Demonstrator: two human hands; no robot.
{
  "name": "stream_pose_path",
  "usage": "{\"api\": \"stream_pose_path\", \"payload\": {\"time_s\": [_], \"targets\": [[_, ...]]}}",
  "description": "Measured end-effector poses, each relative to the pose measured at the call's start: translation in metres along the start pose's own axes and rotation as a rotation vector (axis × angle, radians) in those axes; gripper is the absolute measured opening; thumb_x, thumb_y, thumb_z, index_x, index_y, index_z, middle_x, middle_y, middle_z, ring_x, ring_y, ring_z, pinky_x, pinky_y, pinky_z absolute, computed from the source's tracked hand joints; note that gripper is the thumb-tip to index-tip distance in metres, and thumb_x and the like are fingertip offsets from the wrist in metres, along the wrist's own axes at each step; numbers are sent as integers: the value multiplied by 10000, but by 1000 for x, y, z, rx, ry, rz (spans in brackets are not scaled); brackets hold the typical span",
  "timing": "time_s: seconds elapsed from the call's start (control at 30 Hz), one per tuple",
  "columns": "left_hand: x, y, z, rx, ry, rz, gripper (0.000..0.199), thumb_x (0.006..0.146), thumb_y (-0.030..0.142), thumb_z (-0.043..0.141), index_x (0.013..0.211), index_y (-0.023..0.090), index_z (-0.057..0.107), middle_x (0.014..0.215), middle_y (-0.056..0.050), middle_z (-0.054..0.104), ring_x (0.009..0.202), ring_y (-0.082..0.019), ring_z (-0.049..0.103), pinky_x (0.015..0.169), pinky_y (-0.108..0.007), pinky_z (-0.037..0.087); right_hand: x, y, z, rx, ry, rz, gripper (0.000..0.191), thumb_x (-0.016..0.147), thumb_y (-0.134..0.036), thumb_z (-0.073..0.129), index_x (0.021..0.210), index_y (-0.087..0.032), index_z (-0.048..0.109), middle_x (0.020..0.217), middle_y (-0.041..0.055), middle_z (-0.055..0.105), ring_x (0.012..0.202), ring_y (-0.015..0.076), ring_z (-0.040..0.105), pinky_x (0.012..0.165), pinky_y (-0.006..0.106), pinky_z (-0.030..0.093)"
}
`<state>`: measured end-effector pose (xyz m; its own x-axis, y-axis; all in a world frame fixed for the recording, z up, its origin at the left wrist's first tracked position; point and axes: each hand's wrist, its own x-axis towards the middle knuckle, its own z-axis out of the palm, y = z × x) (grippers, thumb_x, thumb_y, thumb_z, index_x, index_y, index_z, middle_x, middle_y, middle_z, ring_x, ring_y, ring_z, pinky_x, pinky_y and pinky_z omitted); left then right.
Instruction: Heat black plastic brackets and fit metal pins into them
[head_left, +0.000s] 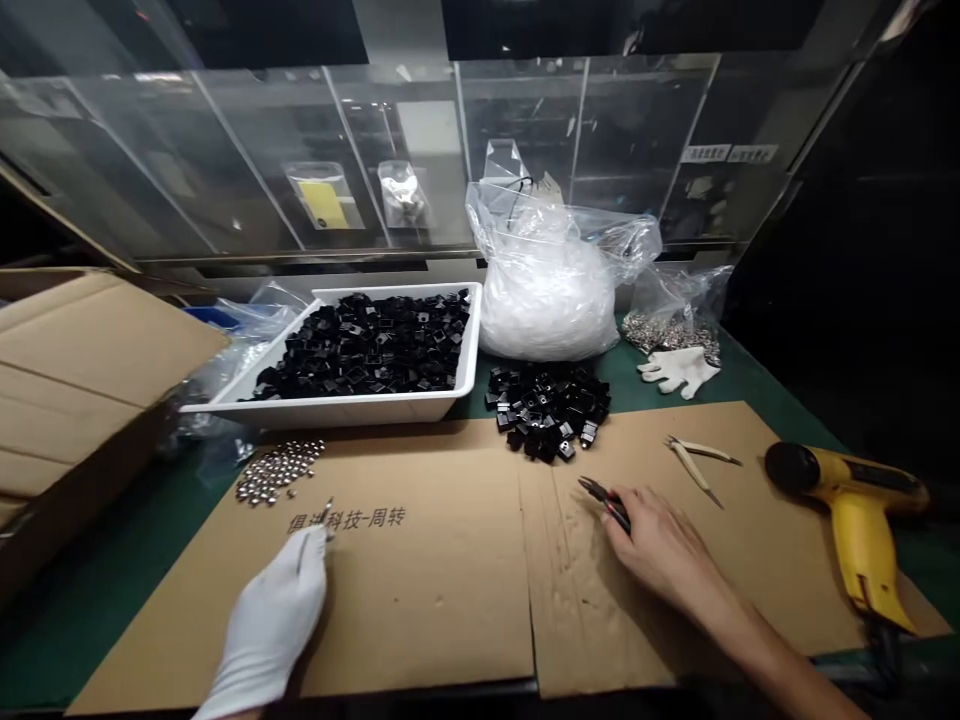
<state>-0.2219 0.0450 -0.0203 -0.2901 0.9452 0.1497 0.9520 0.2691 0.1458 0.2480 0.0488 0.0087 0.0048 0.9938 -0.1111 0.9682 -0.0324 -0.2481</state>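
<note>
My left hand point(276, 600), in a white glove, is closed over the left part of the cardboard sheet point(435, 610). A small shiny piece pokes up from its fingertips, too small to name. Beyond it lies a cluster of small silver metal beads point(281, 470). My bare right hand point(660, 540) grips a pair of pliers point(600, 492) with dark jaws and red-and-black handles, low over the right part of the cardboard. The jaws point up and left, toward a pile of small black plastic parts point(551, 410); they are apart from it.
A white tray point(474, 350) heaped with black parts stands at the back. Bags of clear pieces point(551, 300) and metal pieces point(675, 335) sit behind, near a white glove point(681, 370). Tweezers point(697, 462) and a yellow heat gun point(862, 530) lie right; a carton point(90, 370) stands left.
</note>
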Motion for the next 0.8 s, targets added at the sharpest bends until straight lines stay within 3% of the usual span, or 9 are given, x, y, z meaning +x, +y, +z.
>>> {"api": "stream_pose_path", "payload": {"time_s": [0.13,0.23,0.4,0.63,0.7,0.8], "targets": [[-16,38,13,-25,-133,-50,405,1038,400,385,1223,245,710,1340,-40,710,1192,-265,686,962,-358,549,13,3,-12,-105,40,41,313,979,-340,499,1144,-145,679,1062,173,691,1039,343,642,881,431,418],[-23,52,16,0,-106,6,408,1037,384,390,1233,228,713,1352,-49,703,1215,-258,675,1005,-353,530,20,-14,-14,-166,71,14,286,961,-344,526,1115,-159,681,1053,158,686,1029,333,629,879,424,392],[-29,51,22,50,-43,57,432,1050,382,355,1237,212,705,1343,-53,707,1189,-250,688,975,-330,529,32,-45,-12,-278,159,29,302,942,-309,549,1150,-113,647,1067,205,650,1039,360,578,882,456,353],[-32,44,33,44,56,164,394,1037,373,396,1185,209,723,1278,-49,740,1116,-245,712,916,-306,532,47,-60,-10,-397,170,-18,240,953,-175,497,1115,-83,648,1075,227,640,1009,343,565,863,454,368],[-33,43,35,41,69,180,385,1036,369,400,1174,210,722,1269,-47,745,1108,-243,712,896,-301,529,50,-61,-10,-430,162,-16,240,974,-156,482,1132,-78,645,1085,208,642,1014,322,572,878,452,392],[-34,45,34,42,81,184,369,1038,363,402,1159,214,717,1257,-46,749,1103,-230,710,865,-283,518,54,-62,-9,-457,132,1,237,1002,-262,562,1165,-110,644,1113,134,652,1039,279,598,917,451,452]]}}
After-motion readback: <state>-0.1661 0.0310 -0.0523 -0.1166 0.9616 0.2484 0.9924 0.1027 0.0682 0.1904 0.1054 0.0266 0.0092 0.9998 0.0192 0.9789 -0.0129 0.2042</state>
